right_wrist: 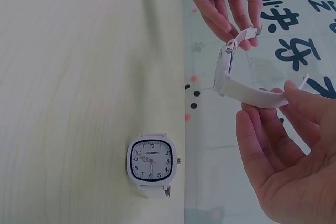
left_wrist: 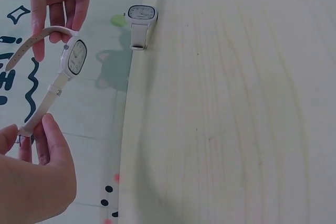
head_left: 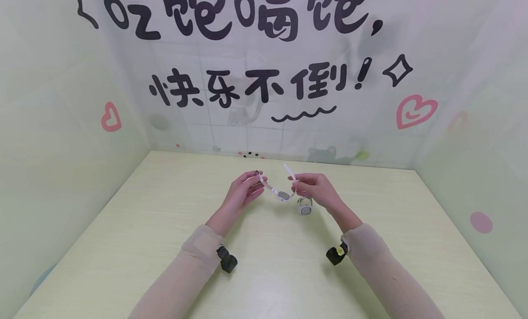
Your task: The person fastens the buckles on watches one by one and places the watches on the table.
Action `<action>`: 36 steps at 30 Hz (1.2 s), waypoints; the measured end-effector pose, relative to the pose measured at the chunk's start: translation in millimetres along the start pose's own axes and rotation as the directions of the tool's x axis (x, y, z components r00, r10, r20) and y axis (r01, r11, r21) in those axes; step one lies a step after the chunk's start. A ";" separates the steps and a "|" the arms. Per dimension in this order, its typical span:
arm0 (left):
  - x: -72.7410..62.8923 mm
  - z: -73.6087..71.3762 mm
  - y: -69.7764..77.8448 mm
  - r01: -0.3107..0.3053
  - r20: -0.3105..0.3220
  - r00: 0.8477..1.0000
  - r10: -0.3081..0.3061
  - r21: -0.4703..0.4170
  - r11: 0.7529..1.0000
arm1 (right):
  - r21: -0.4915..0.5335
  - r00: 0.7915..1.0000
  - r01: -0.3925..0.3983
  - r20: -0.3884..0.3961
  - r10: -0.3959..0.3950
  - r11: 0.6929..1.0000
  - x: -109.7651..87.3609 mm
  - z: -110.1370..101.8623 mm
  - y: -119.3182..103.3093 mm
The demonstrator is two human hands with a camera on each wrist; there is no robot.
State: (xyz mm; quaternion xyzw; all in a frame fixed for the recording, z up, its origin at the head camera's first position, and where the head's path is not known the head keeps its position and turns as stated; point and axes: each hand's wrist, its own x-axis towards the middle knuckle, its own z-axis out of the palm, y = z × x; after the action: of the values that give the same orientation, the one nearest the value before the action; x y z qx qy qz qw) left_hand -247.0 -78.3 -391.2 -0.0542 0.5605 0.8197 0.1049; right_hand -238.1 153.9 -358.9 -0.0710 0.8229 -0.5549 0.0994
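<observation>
Between both hands hangs a white wristwatch (left_wrist: 77, 57), its strap unfastened and its square dial showing in the left wrist view. My left hand (head_left: 243, 189) pinches the buckle end of the strap between thumb and fingers. The long strap end (right_wrist: 257, 96) with the holes is gripped by my right hand (head_left: 315, 188), thumb on top and fingers beneath. A second white wristwatch (right_wrist: 151, 160) stands on the table near the right hand, dial facing up with hour numerals.
The pale wood-grain table (head_left: 272, 264) ends at a printed backdrop (head_left: 264, 48) with dark lettering. Side walls of the same cloth rise left and right. A small black camera (head_left: 228, 260) is strapped on the left wrist, another (head_left: 336, 255) on the right.
</observation>
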 end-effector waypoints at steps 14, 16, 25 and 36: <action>-2.8 0.8 1.6 -0.030 -0.001 1.000 0.031 0.059 0.998 | -0.062 0.999 0.053 0.005 -0.053 0.997 0.2 -0.9 5.8; -3.1 0.8 2.0 -0.036 0.003 0.999 0.036 0.078 0.996 | -0.069 0.998 0.060 0.009 -0.059 0.996 0.2 -0.6 5.8; -5.7 1.3 5.1 -0.071 0.016 0.997 0.069 0.188 0.980 | -0.122 0.998 0.060 0.025 -0.058 0.991 -2.8 -0.1 0.9; -7.7 3.0 5.5 -0.106 0.040 0.994 0.098 0.282 0.954 | -0.154 0.998 0.065 0.030 -0.061 0.986 -4.7 0.6 -0.6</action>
State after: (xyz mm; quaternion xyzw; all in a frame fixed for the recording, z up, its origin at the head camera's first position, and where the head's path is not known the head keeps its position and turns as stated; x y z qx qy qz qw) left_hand -240.7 -78.2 -383.6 0.0009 0.6729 0.7358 0.0764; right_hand -233.4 154.3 -358.1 -0.1112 0.8594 -0.4915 0.0863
